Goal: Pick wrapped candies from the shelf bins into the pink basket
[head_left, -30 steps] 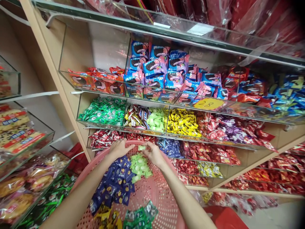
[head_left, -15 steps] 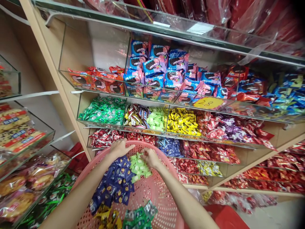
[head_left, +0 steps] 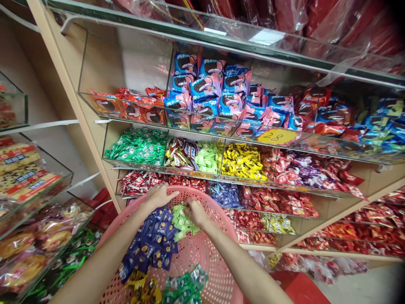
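A pink perforated plastic basket (head_left: pixel 218 253) stands in front of me, below the shelves. My left hand (head_left: pixel 160 197) is closed over its far rim, the thumb stretched out to the right. Inside the basket, my right hand (head_left: pixel 195 212) has its fingers curled at the edge of a small pile of light green wrapped candies (head_left: pixel 181 223). Its fingertips are partly hidden, so what they pinch does not show. Purple candy packets (head_left: pixel 155 240) lie left of that pile. Nearer to me are yellow-and-black packets (head_left: pixel 144 289) and green packets (head_left: pixel 185 287).
Glass-fronted shelves ahead hold green candies (head_left: pixel 137 145), light green candies (head_left: pixel 207 157), yellow candies (head_left: pixel 243 161) and blue cookie packs (head_left: pixel 205 86). A yellow price tag (head_left: pixel 276 136) reads 28. Pastry shelves (head_left: pixel 28 177) stand on the left; a red object (head_left: pixel 299 289) is at lower right.
My right hand has moved slightly down and left, further over the light green candies. My left hand has stayed on the rim.
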A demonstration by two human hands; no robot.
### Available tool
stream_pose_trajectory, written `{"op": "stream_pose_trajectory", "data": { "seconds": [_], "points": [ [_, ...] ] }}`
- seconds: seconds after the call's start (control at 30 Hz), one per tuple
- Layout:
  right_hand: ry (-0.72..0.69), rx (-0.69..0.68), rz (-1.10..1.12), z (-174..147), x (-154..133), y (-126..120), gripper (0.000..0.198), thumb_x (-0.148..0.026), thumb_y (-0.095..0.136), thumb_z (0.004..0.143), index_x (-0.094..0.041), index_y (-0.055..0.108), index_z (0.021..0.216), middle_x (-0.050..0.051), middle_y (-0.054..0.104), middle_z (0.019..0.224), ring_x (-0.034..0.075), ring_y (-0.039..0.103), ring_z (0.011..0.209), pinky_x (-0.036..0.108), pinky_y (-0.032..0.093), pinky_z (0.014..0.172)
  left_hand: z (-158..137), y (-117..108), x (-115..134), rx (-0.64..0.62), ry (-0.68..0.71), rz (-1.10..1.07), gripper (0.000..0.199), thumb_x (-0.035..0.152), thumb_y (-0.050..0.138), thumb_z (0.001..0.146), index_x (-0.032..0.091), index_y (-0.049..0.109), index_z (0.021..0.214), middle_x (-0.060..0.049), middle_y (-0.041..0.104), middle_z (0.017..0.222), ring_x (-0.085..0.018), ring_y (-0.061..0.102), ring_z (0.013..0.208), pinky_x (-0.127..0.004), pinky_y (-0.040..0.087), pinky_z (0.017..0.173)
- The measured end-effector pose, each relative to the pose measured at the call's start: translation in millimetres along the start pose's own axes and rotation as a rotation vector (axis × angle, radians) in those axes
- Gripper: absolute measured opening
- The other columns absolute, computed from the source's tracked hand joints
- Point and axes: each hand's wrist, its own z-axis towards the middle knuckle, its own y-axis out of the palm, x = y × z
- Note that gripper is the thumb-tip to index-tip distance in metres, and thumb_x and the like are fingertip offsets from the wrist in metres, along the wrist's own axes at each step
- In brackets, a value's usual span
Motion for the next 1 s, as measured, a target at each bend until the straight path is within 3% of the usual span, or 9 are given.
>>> {"op": "stream_pose_trajectory", "data": {
  "seconds": [0.13,0.27,0.37,0.47,0.63,0.87,1.0],
  "points": [
    [-0.088,-0.044,-0.128,-6.0,-13.1,-11.0,0.020,-0.016,0.055,0.071,-0.020,0.055,0.091,0.005,0.058,0.096,0.015,0.055,0.082,0.023,0.037,0.066,0.1,-2.4,0.7,0.000,0.008,0.010,0.073,0.074,0.023,0.069,0.017,0.054,0.100,-0.014,0.063,0.103,-0.029,0.057,0.097,-0.036,0.041,0.078],
    [-0.205,-0.351,-0.206,-16.3,-29.8,-15.7,0.010,-0.023,0.061,0.070,-0.023,0.058,0.080,0.000,0.062,0.075,0.017,0.058,0.072,0.023,0.037,0.058,0.0,-6.8,3.3,0.008,0.030,0.013,0.072,0.074,0.022,0.070,0.016,0.055,0.099,-0.014,0.063,0.102,-0.029,0.057,0.095,-0.037,0.042,0.077],
    [-0.173,-0.542,-0.338,-23.0,-35.9,-11.3,0.024,-0.024,0.070,0.062,-0.022,0.060,0.083,0.002,0.065,0.076,0.020,0.061,0.073,0.024,0.040,0.057,1.1,-7.3,4.6,0.017,0.036,0.013,0.073,0.074,0.023,0.070,0.015,0.055,0.100,-0.015,0.063,0.101,-0.030,0.057,0.094,-0.038,0.042,0.076],
    [-0.154,-0.642,-0.449,-25.6,-36.3,-6.3,0.039,-0.024,0.074,0.057,-0.020,0.060,0.094,0.008,0.067,0.085,0.024,0.063,0.079,0.027,0.044,0.061,3.0,-4.8,4.3,0.027,0.045,0.011,0.075,0.074,0.022,0.070,0.014,0.054,0.101,-0.015,0.063,0.100,-0.030,0.057,0.093,-0.038,0.042,0.075],
    [-0.150,-0.715,-0.503,-26.2,-35.6,-3.1,0.054,-0.032,0.073,0.060,-0.015,0.055,0.108,0.013,0.065,0.098,0.027,0.061,0.090,0.032,0.049,0.068,4.6,0.0,2.3,0.032,0.045,0.015,0.074,0.074,0.022,0.070,0.015,0.054,0.102,-0.015,0.062,0.101,-0.030,0.056,0.095,-0.038,0.042,0.077],
    [-0.196,-0.764,-0.616,-27.9,-38.9,3.8,0.036,-0.031,0.070,0.064,-0.015,0.065,0.096,0.012,0.067,0.095,0.026,0.062,0.090,0.031,0.051,0.070,2.9,1.8,-0.5,0.024,0.026,0.000,0.070,0.072,0.025,0.070,0.016,0.054,0.100,-0.014,0.062,0.103,-0.028,0.056,0.096,-0.035,0.042,0.077],
    [-0.216,-0.769,-0.675,-26.8,-39.0,8.4,0.037,-0.032,0.071,0.063,-0.013,0.065,0.094,0.014,0.067,0.094,0.027,0.062,0.090,0.033,0.052,0.071,1.7,1.2,-2.7,0.026,0.025,0.007,0.070,0.073,0.023,0.070,0.016,0.054,0.098,-0.013,0.063,0.100,-0.028,0.057,0.094,-0.036,0.042,0.076]
  ]
}}
